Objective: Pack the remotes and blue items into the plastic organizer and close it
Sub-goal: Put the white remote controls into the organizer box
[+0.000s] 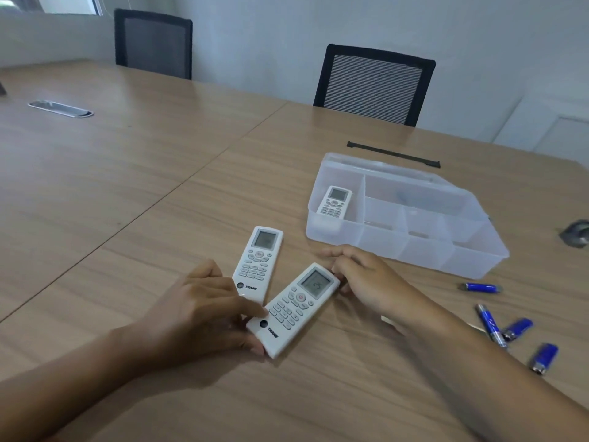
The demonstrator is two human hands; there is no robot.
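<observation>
The surface (159, 173) is a wide wooden one with a seam that runs across it, and a metal cable slot (60, 109) is set in its far left part. Two black mesh chairs (374, 84) stand at the far edge, before a pale wall.

The clear organizer (478, 250) stands open at the right. One remote (334, 202) lies in its left compartment, screen end away from the person. A black strip (393, 154) lies just behind the organizer.

A second remote (258, 261) lies flat on the surface, its long axis almost straight away from the person, screen far.

The third remote (294, 309) lies near it, its long axis diagonal, with the screen end up to the right and the logo end near the person. The left hand (204, 317) has its fingers (251, 311) clamped on the logo end. The right hand (360, 279) has curled fingers touching the screen end; I cannot tell if they truly grip it.

Four blue items lie at the right: one (481, 287) just before the organizer, and a long one (490, 325) and two short ones (519, 328) (544, 357) nearer.
</observation>
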